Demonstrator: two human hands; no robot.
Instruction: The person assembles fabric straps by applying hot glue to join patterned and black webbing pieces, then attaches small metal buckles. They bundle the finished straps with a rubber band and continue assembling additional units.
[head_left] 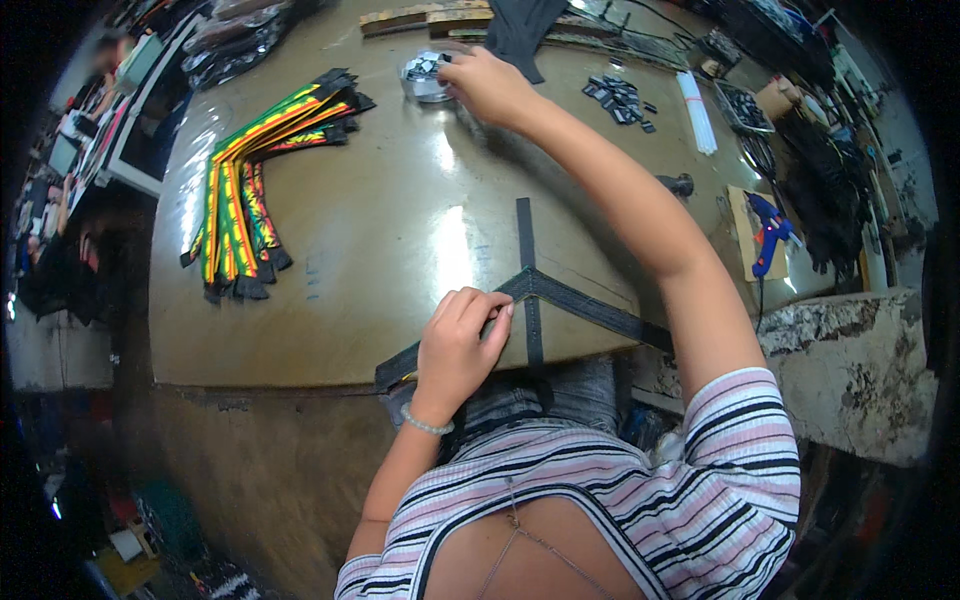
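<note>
At the table's near edge, my left hand (460, 338) is closed on a black strap (600, 315), finger and thumb pinched beside the point where it bends. A narrower black strip (526, 235) crosses under that bend, running toward and away from me. My right arm stretches far across the table. Its hand (487, 86) is at the rim of a round metal bowl (428, 92) holding small shiny pieces. The right fingers are curled together over the bowl's right side; whatever they pinch is hidden.
Folded green, yellow and red straps (232, 200) with black ends lie at left. Small black pieces (618, 100), white sticks (696, 112) and a blue glue gun (770, 236) lie at right. Black cloth (520, 35) and wooden strips (395, 20) sit at the far side.
</note>
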